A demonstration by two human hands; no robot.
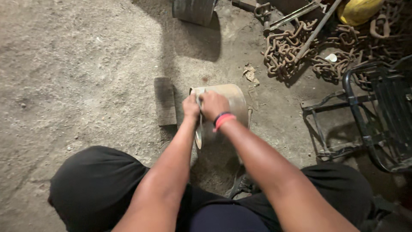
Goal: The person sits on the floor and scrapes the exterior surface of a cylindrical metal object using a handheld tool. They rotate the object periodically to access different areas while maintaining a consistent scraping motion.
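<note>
A tan metal cylinder (234, 99) rests on the dirt floor in front of my knees. My left hand (191, 107) and my right hand (213, 104) are both clenched at its near rim. A thin grey metal strip or tool (199, 136) hangs down from between the two hands. A red and black band circles my right wrist (223, 120). The fingers hide what exactly they pinch on the rim.
A small wooden block (165, 101) lies left of the cylinder. Rusty chains (287, 49) and a metal rod (315, 31) pile up at the back right. A black metal chair frame (373, 116) stands on the right. A dark drum (194, 10) and a yellow object (358, 10) sit at the top.
</note>
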